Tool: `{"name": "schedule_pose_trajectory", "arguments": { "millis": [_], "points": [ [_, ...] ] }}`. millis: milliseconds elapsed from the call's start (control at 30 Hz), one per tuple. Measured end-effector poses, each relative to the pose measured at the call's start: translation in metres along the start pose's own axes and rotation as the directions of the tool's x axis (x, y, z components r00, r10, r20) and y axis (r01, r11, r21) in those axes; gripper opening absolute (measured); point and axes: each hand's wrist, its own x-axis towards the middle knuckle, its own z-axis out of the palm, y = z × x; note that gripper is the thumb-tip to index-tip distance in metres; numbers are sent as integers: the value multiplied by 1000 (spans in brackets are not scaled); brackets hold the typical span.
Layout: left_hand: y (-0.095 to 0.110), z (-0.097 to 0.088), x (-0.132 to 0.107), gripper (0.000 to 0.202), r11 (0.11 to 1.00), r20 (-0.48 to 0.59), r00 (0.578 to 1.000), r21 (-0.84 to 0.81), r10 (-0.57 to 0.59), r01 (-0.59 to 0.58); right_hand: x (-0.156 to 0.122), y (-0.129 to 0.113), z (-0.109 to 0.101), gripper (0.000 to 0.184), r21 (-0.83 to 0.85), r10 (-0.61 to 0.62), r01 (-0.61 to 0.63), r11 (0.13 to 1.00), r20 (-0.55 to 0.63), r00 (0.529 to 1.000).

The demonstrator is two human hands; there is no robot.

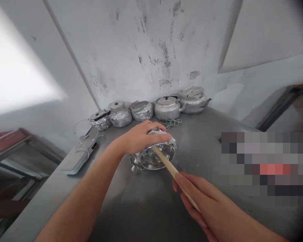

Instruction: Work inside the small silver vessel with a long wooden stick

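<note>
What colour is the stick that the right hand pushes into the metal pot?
The stick is pale wooden tan, plain and unpatterned, seen best in the head view.

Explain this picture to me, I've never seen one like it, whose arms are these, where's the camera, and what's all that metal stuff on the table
There is no machine here. The camera sits on a person's head and looks forward and down, so the two bare arms reaching in from the bottom are that person's own.

The left hand lies over a small shiny metal pot tipped on its side, its open mouth facing the camera. The right hand grips a wooden stick, whose far end reaches into the pot's mouth.

They work on a grey metal table set against a stained white wall. Along the back stands a row of similar metal kettles, lids on. A chain lies before them. On the left edge rests a flat pale device with a thin white cable. The blocky patch at right is blurred out.
</note>
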Motion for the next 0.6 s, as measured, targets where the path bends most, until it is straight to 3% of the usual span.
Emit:
{"name": "schedule_pose_trajectory", "arguments": {
  "millis": [600],
  "points": [
    [-1, 1, 0, 52, 1000, -9, 1000, 0, 9, -9, -2, -8, 0, 38, -81, 41, -41, 996, 0, 999]
  ]
}}
